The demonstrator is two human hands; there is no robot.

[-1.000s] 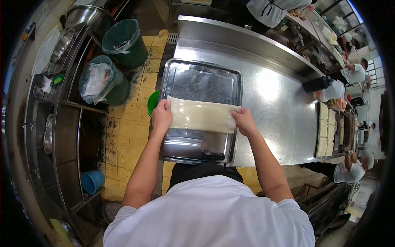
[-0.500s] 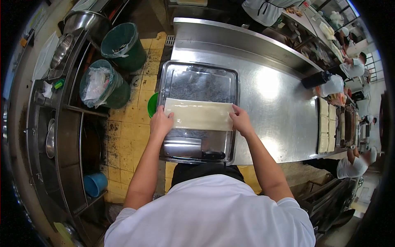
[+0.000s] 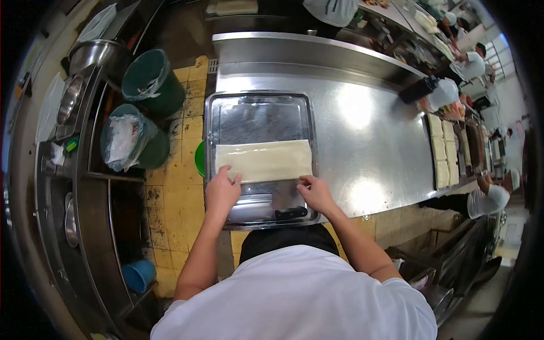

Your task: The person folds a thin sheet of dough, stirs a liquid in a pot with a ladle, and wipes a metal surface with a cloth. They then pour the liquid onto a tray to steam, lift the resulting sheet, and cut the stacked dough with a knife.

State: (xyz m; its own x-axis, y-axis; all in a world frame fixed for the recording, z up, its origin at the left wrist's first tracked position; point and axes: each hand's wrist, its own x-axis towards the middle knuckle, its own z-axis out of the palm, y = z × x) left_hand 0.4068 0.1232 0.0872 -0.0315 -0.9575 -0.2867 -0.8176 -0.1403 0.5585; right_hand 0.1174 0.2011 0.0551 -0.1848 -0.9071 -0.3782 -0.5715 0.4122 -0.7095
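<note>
A long rectangular sheet of pale dough (image 3: 266, 158) lies across a shallow metal tray (image 3: 313, 127). At its near left corner, my left hand (image 3: 222, 191) has thumb and fingers closed on the edge. My right hand (image 3: 315, 192) pinches around the near right corner with curled fingers; the exact grip is partly hidden. Between the hands and nearer to me, a wide-bladed knife (image 3: 252, 208) with a black handle rests in the tray, its handle toward the right hand.
The steel table (image 3: 368, 153) extends right, with a tray of pale blocks (image 3: 443, 150) and a dark bottle (image 3: 418, 90) at its far end. Green bins (image 3: 148, 82) and a blue bucket (image 3: 139, 276) stand left. Several co-workers (image 3: 492, 199) are farther off.
Both hands have moved from the sheet's short ends down to its near corners. The dough sheet now lies flat on the tray. The whole view has shifted slightly.
</note>
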